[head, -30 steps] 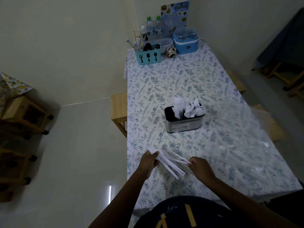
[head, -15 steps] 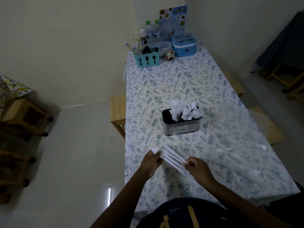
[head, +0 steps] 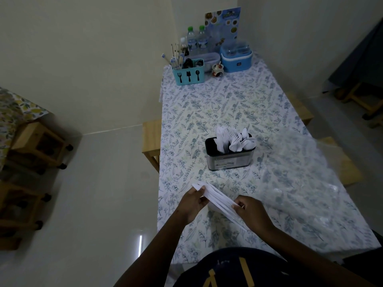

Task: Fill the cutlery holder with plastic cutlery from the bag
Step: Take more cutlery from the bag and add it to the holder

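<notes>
Plastic cutlery [head: 217, 200]: white, one bundle of long flat pieces, slightly fanned; whether knives, forks or spoons cannot be told.
Location: held in the air over the near part of the table [head: 217, 104], in front of the cutlery holder [head: 230, 160] and apart from it.
Left hand [head: 192, 203]: fingers curled round the far end of the bundle.
Right hand [head: 251, 213]: thumb and fingers pinching the bundle nearer its other end, with the tips projecting past the hand.
Cutlery holder: dark rim, metal sides, upright at mid-table; white pieces already stand in it, heads up.
Bag [head: 310, 183]: clear plastic, slack on the table to the right of the holder; contents not discernible.
Handling, as judged: very light; fairly stiff but springy; smooth, so pieces are likely to slide past one another; thin enough to snap if bent.
Best hold: squeeze the bundle round the handle end, with the pieces aligned, so that they drop in together.
Also at the far end: blue caddy [head: 188, 74], water bottles [head: 195, 41], blue lidded box [head: 236, 59].
</notes>
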